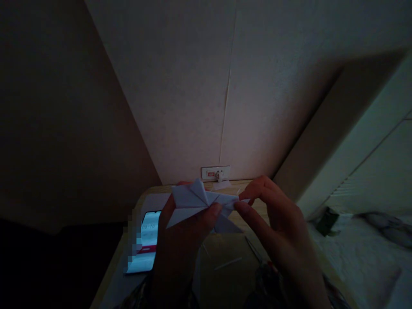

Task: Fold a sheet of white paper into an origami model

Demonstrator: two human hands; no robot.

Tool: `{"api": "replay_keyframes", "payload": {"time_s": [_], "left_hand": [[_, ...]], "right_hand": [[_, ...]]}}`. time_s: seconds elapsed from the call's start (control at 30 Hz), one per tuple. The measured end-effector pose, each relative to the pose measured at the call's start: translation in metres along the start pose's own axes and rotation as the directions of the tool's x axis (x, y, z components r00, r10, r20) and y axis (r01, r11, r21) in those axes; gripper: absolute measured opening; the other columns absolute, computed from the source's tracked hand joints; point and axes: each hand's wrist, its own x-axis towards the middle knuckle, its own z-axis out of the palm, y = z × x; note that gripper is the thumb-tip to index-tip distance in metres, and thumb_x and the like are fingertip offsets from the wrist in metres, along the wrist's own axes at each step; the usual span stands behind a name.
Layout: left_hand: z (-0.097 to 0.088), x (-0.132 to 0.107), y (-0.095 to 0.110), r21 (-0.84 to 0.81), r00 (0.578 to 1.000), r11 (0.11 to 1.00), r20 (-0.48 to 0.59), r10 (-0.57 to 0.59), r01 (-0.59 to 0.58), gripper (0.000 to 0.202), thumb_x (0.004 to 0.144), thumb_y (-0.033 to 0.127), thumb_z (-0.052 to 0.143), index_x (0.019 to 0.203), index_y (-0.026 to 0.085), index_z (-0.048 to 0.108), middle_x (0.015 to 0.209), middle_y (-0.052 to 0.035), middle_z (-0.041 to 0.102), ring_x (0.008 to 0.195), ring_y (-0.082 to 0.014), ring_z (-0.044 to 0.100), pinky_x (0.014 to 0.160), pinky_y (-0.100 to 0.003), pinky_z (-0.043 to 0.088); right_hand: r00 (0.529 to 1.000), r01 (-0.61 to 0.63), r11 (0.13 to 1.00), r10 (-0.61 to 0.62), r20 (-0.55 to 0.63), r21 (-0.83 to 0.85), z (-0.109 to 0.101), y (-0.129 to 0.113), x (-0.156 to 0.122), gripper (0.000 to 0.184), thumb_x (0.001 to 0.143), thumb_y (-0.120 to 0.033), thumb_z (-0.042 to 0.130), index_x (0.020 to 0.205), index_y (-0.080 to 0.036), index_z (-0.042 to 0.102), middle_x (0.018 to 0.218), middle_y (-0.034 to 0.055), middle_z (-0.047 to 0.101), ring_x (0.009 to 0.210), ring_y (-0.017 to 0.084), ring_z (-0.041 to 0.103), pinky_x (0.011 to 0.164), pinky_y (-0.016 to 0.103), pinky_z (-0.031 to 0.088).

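A folded white paper [189,196] with several pointed flaps is held up in front of me, above the small wooden table. My left hand [189,231] is closed round its left part, with the thumb pressed on the folds near the middle. At the paper's right end, my right hand [273,214] pinches a narrow tip between thumb and forefinger. The fingers behind the paper are partly hidden.
A lit phone [148,244] lies on the table [260,210] at the left. Scissors [254,249] and a thin paper strip [228,263] lie nearer me. A wall socket [215,172] with a plug is behind. Pale bedding [357,262] is at the right.
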Motion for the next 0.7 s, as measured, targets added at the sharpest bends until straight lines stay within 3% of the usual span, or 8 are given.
{"api": "replay_keyframes", "payload": {"time_s": [0.17, 0.3, 0.47, 0.7], "left_hand": [[0.006, 0.0, 0.011, -0.081, 0.999, 0.996, -0.027, -0.036, 0.034, 0.034, 0.066, 0.017, 0.083, 0.091, 0.028, 0.061, 0.082, 0.0028, 0.077, 0.072, -0.0231, 0.076, 0.067, -0.036, 0.065], [0.009, -0.003, 0.019, -0.139, 0.998, 0.99, -0.054, -0.007, 0.0, 0.033, 0.066, 0.012, 0.079, 0.084, 0.029, 0.057, 0.078, 0.0075, 0.076, 0.08, -0.0202, 0.076, 0.076, -0.031, 0.063], [0.012, -0.01, 0.026, -0.121, 0.996, 0.992, -0.087, 0.01, -0.021, 0.029, 0.063, 0.014, 0.082, 0.081, 0.026, 0.062, 0.067, 0.0094, 0.07, 0.062, -0.0119, 0.068, 0.057, -0.019, 0.055], [0.013, -0.013, 0.027, -0.149, 0.996, 0.986, -0.059, 0.061, -0.069, 0.024, 0.06, 0.015, 0.081, 0.076, 0.023, 0.064, 0.063, 0.0091, 0.064, 0.057, -0.0088, 0.059, 0.053, -0.015, 0.048]], "right_hand": [[0.998, 0.038, 0.999, -0.039, -0.043, -0.022, 0.0, -0.001, 0.001, 0.018, 0.089, -0.016, 0.063, 0.073, -0.023, 0.059, 0.073, -0.0039, 0.056, 0.069, 0.012, 0.055, 0.061, 0.024, 0.043], [0.998, 0.052, 0.996, -0.054, -0.016, -0.067, 0.002, -0.001, 0.002, 0.014, 0.09, -0.019, 0.061, 0.076, -0.023, 0.062, 0.075, -0.0022, 0.059, 0.069, 0.014, 0.057, 0.062, 0.027, 0.046], [0.999, 0.034, 0.997, -0.037, -0.039, -0.075, 0.003, 0.0, 0.003, 0.017, 0.079, -0.021, 0.074, 0.07, -0.024, 0.06, 0.071, -0.0031, 0.057, 0.066, 0.015, 0.055, 0.059, 0.027, 0.045], [0.999, -0.002, 0.999, 0.001, -0.033, -0.043, 0.002, -0.001, 0.003, 0.018, 0.08, -0.018, 0.071, 0.067, -0.023, 0.06, 0.066, -0.0043, 0.057, 0.062, 0.014, 0.053, 0.057, 0.025, 0.042]]}}
